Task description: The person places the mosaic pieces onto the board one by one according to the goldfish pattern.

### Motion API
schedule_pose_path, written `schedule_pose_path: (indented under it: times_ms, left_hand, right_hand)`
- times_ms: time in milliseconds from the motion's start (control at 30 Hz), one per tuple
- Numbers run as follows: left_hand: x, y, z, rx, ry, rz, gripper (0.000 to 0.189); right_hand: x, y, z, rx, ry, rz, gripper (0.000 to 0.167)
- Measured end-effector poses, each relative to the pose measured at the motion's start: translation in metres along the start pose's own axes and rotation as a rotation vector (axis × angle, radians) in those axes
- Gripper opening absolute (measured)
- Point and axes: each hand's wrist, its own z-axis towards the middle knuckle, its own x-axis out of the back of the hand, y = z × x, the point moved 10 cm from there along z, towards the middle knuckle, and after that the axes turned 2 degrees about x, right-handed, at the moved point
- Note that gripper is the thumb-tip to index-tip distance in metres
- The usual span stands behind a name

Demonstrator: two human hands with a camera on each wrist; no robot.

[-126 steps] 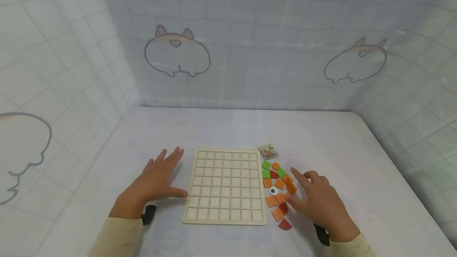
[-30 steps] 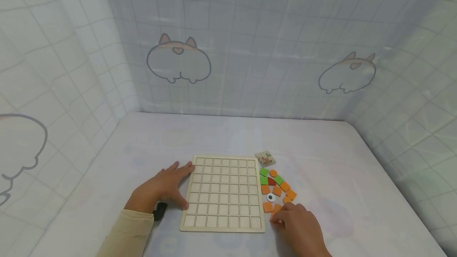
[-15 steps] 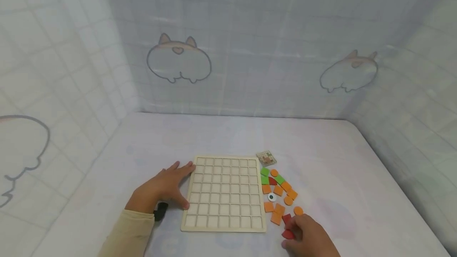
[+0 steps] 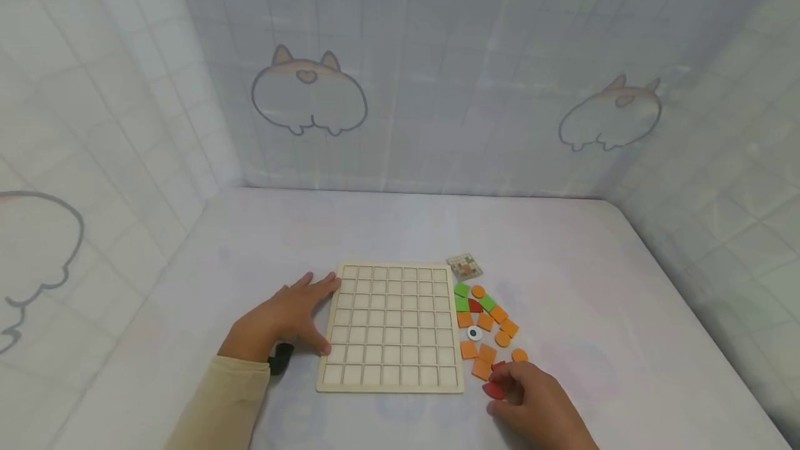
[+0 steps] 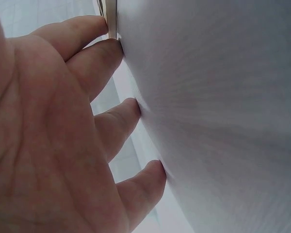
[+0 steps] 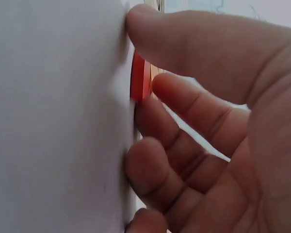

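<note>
A pale wooden grid board (image 4: 394, 387) lies flat on the table. Spread along its left edge is my left hand (image 4: 284, 318), thumb and a fingertip at the rim; in the left wrist view the other fingertips (image 5: 157, 170) rest on the white surface. To the right of the board's near corner, my right hand (image 4: 534, 398) has thumb and fingers curled about a red rounded tile (image 4: 494, 390), whose red edge (image 6: 139, 75) shows between them in the right wrist view. Another red tile (image 4: 498, 365) is mostly hidden behind the fingers.
Along the board's right side lie several orange square tiles (image 4: 469, 349), green squares (image 4: 461, 304), orange discs (image 4: 519, 355), a red tile (image 4: 475, 305) and a white eye disc (image 4: 474, 332). Behind them is a small patterned card (image 4: 464, 266). Printed fabric walls (image 4: 437, 123) enclose the table.
My left hand has moved in to the board's edge. My right hand has come nearer, past the orange squares, to the red tile. Some orange and red tiles have shifted apart.
</note>
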Motion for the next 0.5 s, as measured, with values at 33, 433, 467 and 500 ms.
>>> schedule_pose_path:
  times_ms: [33,433,467,500]
  left_hand:
    - [0.001,0.0,0.0,0.0,0.0,0.001,0.129]
    - [0.0,0.001,0.0,-0.011,-0.008,0.01,0.128]
    - [0.001,0.001,0.0,-0.009,-0.005,0.012,0.127]
    - [0.002,0.0,0.001,-0.005,-0.002,0.013,0.127]
  right_hand:
    - [0.0,-0.003,0.001,0.016,0.004,-0.016,0.035]
    - [-0.006,-0.022,0.002,0.042,-0.015,-0.032,0.02]
    - [-0.004,-0.026,0.002,0.05,-0.005,-0.029,0.019]
    - [-0.001,-0.03,0.002,0.061,0.009,-0.02,0.019]
